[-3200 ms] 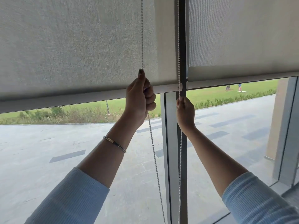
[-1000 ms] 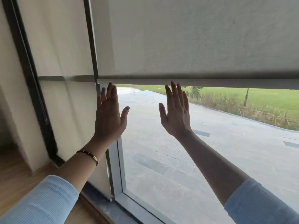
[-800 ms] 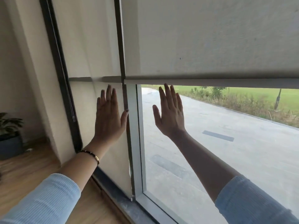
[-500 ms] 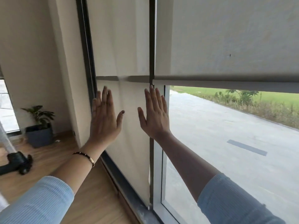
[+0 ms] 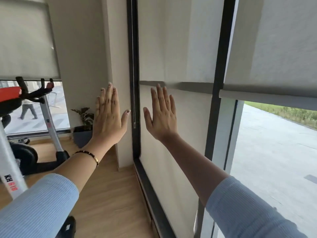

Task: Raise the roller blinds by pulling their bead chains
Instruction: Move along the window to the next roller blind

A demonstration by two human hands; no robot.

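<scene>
A thin bead chain hangs along the black window frame, ending in a small weight at about hand height. My left hand is raised flat, fingers apart, just left of the chain and holds nothing. My right hand is raised the same way just right of it, in front of a beige roller blind that hangs low over its pane. Further right a second blind is partly raised, its bottom bar above clear glass.
An exercise bike with a red seat stands at the left on the wooden floor. A potted plant sits by the beige wall column. Another half-raised blind covers the far-left window, with a person walking outside.
Both hands let go of the earlier chains and opened flat. The view has swung left from the raised blind; the chain on the black frame now hangs between my hands.
</scene>
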